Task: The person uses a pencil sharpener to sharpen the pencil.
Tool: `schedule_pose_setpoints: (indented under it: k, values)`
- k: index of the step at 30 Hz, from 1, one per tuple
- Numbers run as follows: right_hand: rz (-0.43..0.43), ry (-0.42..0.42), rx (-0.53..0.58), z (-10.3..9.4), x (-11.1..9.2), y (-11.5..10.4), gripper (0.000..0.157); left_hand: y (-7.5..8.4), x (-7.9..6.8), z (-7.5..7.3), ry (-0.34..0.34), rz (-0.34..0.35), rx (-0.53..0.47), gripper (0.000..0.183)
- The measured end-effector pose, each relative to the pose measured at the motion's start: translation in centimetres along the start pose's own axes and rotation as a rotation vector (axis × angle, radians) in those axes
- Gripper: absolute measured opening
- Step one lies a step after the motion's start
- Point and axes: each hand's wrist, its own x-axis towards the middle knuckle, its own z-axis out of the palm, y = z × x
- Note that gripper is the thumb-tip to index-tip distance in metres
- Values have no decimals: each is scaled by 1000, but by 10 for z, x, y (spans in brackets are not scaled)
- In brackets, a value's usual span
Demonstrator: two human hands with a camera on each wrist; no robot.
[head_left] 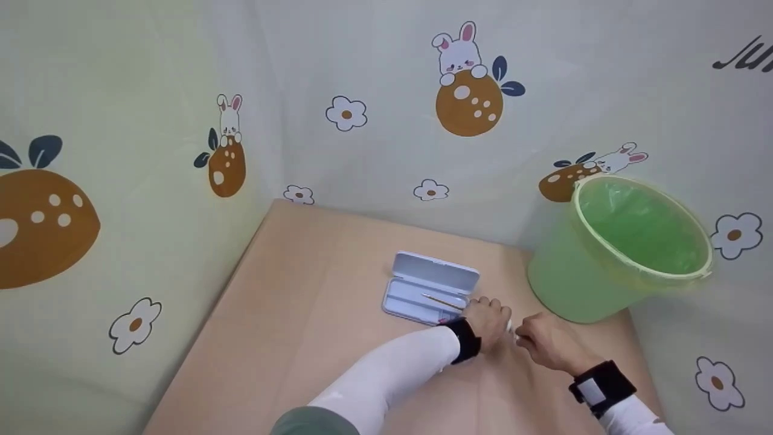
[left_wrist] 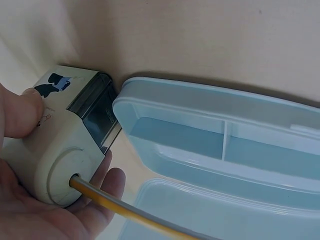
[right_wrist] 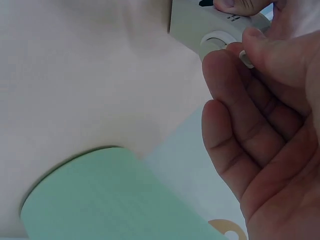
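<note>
My left hand grips a white crank pencil sharpener, thumb on its printed top and fingers beneath. A yellow pencil sticks out of the round hole in its front, reaching over the case in the head view. The sharpener has a dark see-through shavings window. On the sharpener's opposite side, my right hand pinches the small pale crank knob between thumb and forefinger. Beside the left hand lies an open light-blue pencil case, its lid raised at the back.
A green bin with a plastic liner stands at the right, close beyond the right hand. The tan tabletop meets patterned walls at its back and left. Something small and red shows at the case's near edge.
</note>
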Motion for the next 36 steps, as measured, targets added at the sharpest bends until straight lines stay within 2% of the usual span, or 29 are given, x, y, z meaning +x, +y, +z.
schedule_pose_setpoints:
  k: [4, 13, 17, 25, 32, 36]
  values:
    - [4, 8, -16, -1, 0, 2, 37, -3, 1, -3, -4, 22, -20, 45]
    - [4, 20, 11, -5, 0, 4, 22, -4, 1, -1, 19, 50, -37, 44]
    - [4, 20, 25, -6, 1, 6, 21, -4, 3, 3, 31, 53, -28, 45]
    - [38, 37, -16, -8, 4, 7, 21, -8, 5, 5, 44, 80, -7, 46]
    - [44, 57, -92, -7, 6, 7, 24, -8, 4, 8, 55, 59, -23, 48]
    - [75, 32, -70, -6, 5, 8, 23, -6, 3, 10, 73, 59, -14, 43]
